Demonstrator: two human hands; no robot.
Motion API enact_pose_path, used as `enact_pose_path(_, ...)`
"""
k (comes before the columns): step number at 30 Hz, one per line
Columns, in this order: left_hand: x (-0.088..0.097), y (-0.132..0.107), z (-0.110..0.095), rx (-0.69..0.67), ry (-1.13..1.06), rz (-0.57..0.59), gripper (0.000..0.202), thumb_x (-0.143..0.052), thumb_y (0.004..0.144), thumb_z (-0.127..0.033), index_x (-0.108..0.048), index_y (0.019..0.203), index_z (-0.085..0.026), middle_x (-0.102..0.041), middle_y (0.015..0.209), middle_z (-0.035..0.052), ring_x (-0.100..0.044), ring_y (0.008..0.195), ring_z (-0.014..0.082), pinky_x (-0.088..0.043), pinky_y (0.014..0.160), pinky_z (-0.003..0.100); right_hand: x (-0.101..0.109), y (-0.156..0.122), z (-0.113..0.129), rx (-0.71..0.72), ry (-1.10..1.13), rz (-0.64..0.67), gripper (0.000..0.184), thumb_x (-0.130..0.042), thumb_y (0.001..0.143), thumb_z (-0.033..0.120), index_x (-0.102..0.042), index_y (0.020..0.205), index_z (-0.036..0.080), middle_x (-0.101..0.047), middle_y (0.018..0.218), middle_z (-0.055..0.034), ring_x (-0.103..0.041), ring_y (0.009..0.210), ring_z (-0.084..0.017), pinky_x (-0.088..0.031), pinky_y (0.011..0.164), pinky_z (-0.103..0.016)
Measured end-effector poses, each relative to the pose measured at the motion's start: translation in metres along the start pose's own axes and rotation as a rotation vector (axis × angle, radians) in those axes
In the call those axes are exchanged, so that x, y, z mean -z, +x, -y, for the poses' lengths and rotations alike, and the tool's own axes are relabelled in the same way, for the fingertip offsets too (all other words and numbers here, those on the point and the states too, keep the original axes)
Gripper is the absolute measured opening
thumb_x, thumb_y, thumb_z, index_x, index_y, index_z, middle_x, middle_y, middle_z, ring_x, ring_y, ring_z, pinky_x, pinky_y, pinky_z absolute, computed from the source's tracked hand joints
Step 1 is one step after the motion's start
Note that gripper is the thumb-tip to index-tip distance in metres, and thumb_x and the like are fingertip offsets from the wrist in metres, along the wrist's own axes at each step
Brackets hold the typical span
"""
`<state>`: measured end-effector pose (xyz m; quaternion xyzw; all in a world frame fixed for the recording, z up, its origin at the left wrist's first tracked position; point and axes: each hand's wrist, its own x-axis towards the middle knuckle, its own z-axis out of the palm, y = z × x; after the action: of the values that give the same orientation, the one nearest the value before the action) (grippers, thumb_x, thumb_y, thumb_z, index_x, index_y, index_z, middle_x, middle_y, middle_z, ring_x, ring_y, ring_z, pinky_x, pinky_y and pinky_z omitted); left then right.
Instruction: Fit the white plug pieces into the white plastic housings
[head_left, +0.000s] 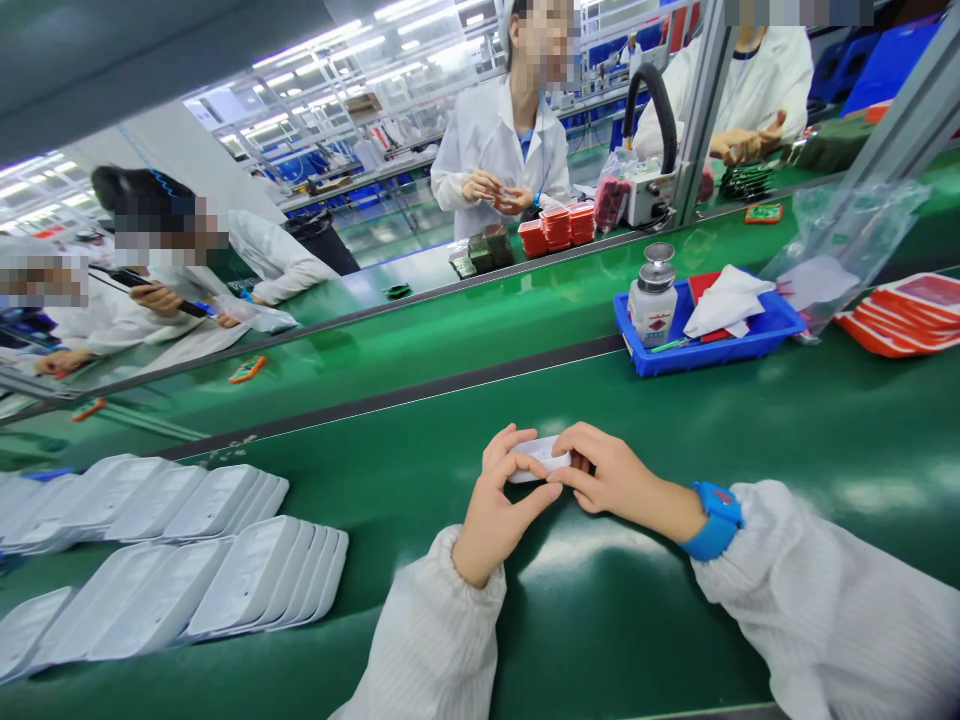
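Note:
Between my two hands is a small white plastic casing (pixel 541 452), held just over the green bench top (pixel 600 610). My left hand (pixel 499 490) grips its left end, fingers curled over the far side and thumb at the near edge. At the other end, my right hand (pixel 611 468) pinches the casing with thumb and fingers. The two thumbs come close together in front of it. A blue band (pixel 714 520) circles my right wrist. Part of the casing is hidden behind my fingers.
Stacked white plastic shells (pixel 247 585) lie at the left. A blue tray (pixel 712 355) with a pump bottle (pixel 652 300) and white cloth stands at the back right, near red-and-white pieces (pixel 911 315). Beyond runs a green conveyor (pixel 420 315), with co-workers (pixel 506 150) across it.

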<state>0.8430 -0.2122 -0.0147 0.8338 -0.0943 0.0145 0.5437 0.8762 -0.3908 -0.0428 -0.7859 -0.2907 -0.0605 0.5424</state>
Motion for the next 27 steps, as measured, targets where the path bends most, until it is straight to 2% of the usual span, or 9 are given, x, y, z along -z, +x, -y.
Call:
enact_pose_path(14, 0.0006, 0.0006, -0.0009, -0.010, 0.014, 0.016, 0.018, -0.071, 0.075, -0.032, -0.059, 0.067, -0.021, -0.052, 0.129, 0.0089, -0.025, 0.137, 0.0312, -0.022, 0.109, 0.059, -0.0014, -0.0015, -0.0011, -0.027, 0.025, 0.016, 0.008, -0.060, 0.083, 0.013, -0.054, 0.084, 0.019, -0.053, 0.082, -0.0001, -0.049, 0.060, -0.012, -0.040, 0.056, -0.023)
enact_pose_path(19, -0.0002, 0.0004, 0.0001, -0.017, 0.025, -0.007, 0.014, -0.071, 0.075, -0.030, -0.060, 0.070, -0.022, -0.051, 0.130, 0.0084, -0.025, 0.137, 0.0311, -0.022, 0.109, 0.059, -0.0006, -0.0003, -0.0002, -0.008, 0.010, 0.022, 0.004, -0.057, 0.085, 0.017, -0.053, 0.084, 0.019, -0.051, 0.081, -0.0006, -0.048, 0.059, -0.012, -0.038, 0.055, -0.023)
enact_pose_path(27, -0.0003, -0.0013, -0.0029, -0.007, 0.041, 0.013, 0.011, -0.069, 0.077, -0.029, -0.062, 0.071, -0.023, -0.050, 0.133, 0.0071, -0.022, 0.138, 0.0309, -0.020, 0.109, 0.061, -0.0001, -0.0003, -0.0010, 0.052, -0.029, 0.031, 0.005, -0.054, 0.086, 0.014, -0.054, 0.085, 0.019, -0.052, 0.082, -0.0009, -0.048, 0.063, -0.014, -0.037, 0.058, -0.024)
